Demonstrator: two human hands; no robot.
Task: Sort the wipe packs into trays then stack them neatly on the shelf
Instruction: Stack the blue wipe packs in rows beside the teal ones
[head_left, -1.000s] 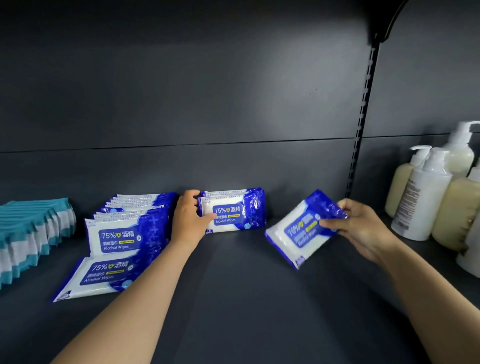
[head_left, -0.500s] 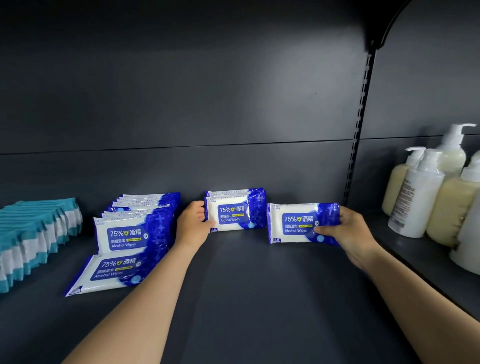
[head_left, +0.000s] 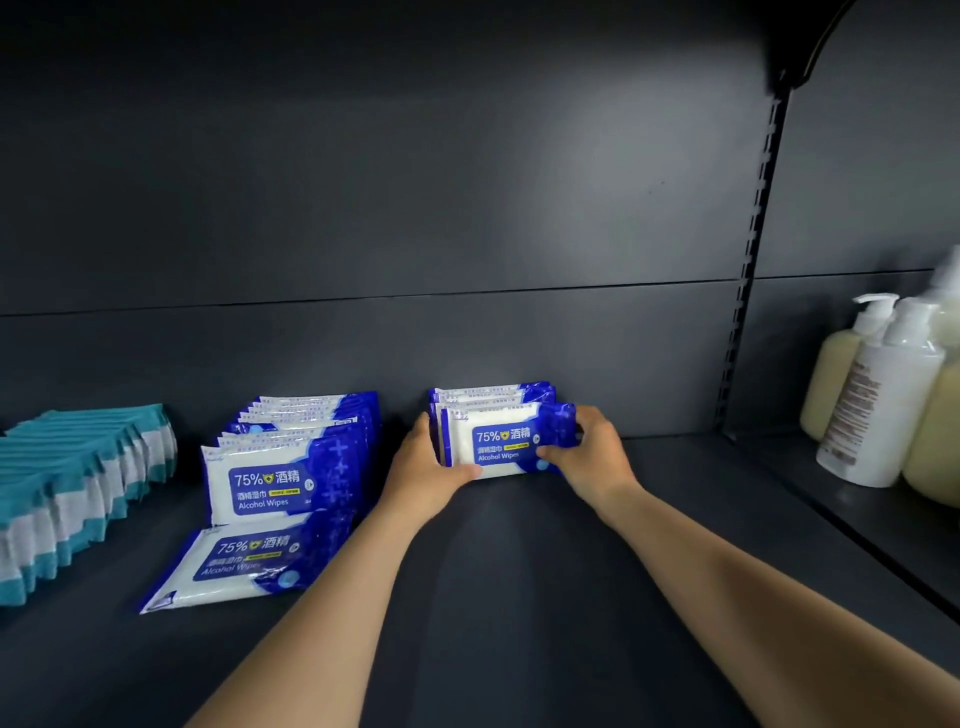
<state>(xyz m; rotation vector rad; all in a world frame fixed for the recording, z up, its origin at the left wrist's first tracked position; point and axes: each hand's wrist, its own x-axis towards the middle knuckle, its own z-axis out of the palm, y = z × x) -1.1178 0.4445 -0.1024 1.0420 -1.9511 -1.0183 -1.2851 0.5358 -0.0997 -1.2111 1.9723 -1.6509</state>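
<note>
A small row of blue-and-white alcohol wipe packs (head_left: 501, 441) stands upright at the back of the dark shelf (head_left: 498, 597). My left hand (head_left: 428, 465) grips the row's left end, thumb under the front pack. My right hand (head_left: 589, 452) holds the front pack's right end, fingers curled round it, pressing it against the packs behind. To the left stands a longer row of the same packs (head_left: 291, 467). One more pack (head_left: 244, 564) lies flat in front of that row.
A row of teal-and-white packs (head_left: 72, 493) fills the shelf's far left. Pump bottles (head_left: 883, 400) stand on the neighbouring shelf section at right, past a slotted upright (head_left: 748, 270). The shelf's back panel is right behind the packs.
My right hand carried its pack left from mid-air and set it upright at the front of the small row. My left hand stayed at the row's left end.
</note>
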